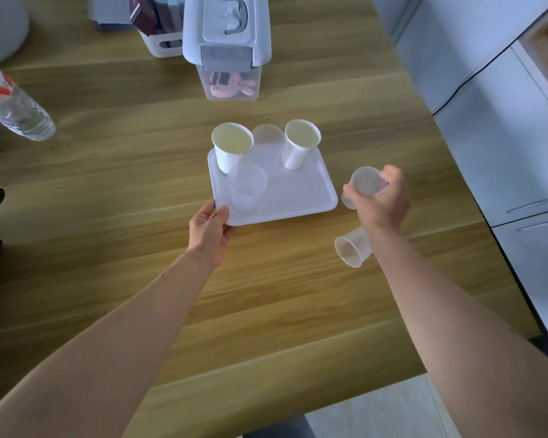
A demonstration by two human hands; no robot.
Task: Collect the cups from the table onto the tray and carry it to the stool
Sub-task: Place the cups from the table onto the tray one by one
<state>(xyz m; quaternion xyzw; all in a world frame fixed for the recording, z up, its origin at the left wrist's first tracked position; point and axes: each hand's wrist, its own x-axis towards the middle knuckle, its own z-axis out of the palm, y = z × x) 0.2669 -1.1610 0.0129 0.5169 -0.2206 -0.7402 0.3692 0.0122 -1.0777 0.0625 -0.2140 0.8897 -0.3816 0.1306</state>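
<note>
Gripping tray (298,197) near-left corner, left hand (210,230) closed on rim; right hand (381,200) wrapped around clear cup (366,181) off tray's right edge; 4 cups aboard.

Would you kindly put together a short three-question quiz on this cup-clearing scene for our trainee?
1. How many cups stand on the tray?
2. True or false: the right hand is empty.
3. Which is the left hand gripping: A) a bottle, B) the tray's near corner, C) a paper cup?

Key: 1. Four, two paper and two clear. 2. False; it holds a clear cup. 3. B.
</note>
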